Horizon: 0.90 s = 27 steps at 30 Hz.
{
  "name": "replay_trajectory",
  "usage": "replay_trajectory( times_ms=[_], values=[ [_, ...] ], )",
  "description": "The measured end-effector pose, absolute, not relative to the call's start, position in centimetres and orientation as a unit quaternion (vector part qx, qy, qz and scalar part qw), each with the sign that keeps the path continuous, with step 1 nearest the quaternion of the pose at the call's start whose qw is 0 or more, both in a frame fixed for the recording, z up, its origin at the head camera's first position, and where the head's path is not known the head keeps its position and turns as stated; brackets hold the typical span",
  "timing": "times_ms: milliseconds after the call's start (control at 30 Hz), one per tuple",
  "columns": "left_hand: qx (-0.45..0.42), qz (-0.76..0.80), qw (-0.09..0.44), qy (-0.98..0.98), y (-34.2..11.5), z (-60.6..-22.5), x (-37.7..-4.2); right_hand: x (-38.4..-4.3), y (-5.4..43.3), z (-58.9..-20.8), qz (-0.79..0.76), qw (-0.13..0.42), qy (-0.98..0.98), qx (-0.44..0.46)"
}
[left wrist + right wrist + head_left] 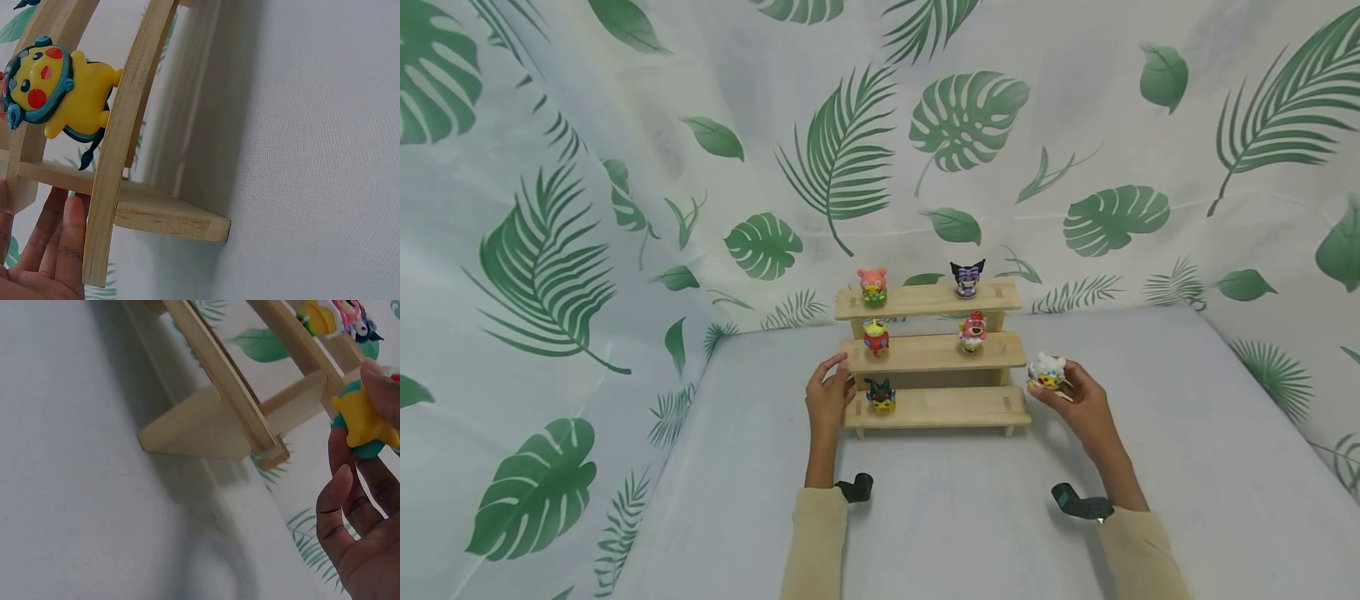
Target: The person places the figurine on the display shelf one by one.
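Between thumb and fingers my right hand (1086, 408) pinches a small figurine (1047, 372) with a white fluffy hood and yellow face, just right of the wooden three-tier display shelf (951, 410). The right wrist view shows its yellow body (361, 422) and teal back. My left hand (830, 396) is at the shelf's left end, its fingers (70, 240) fairly straight beside the side support. Near it on the bottom tier stands a yellow figurine (881, 397) with a dark, horned hood, seen sideways in the left wrist view.
On the top tier stand a pink-hooded figurine (873, 286) and a black-and-purple one (967, 279). The middle tier holds a red-and-yellow figurine (876, 337) and a pink bear-like one (973, 332). Leaf-printed cloth (865, 192) hangs behind the white table surface (955, 517).
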<state>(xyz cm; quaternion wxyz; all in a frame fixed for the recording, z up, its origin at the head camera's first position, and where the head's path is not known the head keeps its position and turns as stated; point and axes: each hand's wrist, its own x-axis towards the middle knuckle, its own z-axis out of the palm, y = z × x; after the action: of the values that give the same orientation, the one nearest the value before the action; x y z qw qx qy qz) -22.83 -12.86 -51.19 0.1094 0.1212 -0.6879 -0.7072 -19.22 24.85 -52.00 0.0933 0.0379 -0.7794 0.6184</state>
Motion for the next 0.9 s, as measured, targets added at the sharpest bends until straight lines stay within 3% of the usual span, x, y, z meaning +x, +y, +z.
replay_trajectory(
  times_ms=[600, 900],
  values=[
    [0.125, -0.703, 0.116, -0.690, -12.8, -51.2, -22.8, -17.1, 19.1, -48.5, 0.529, 0.156, -0.825, 0.120],
    [0.123, -0.702, 0.120, -0.691, -12.7, -51.3, -22.8, -17.7, 17.8, -50.5, 0.533, 0.164, -0.821, 0.126]
  ],
)
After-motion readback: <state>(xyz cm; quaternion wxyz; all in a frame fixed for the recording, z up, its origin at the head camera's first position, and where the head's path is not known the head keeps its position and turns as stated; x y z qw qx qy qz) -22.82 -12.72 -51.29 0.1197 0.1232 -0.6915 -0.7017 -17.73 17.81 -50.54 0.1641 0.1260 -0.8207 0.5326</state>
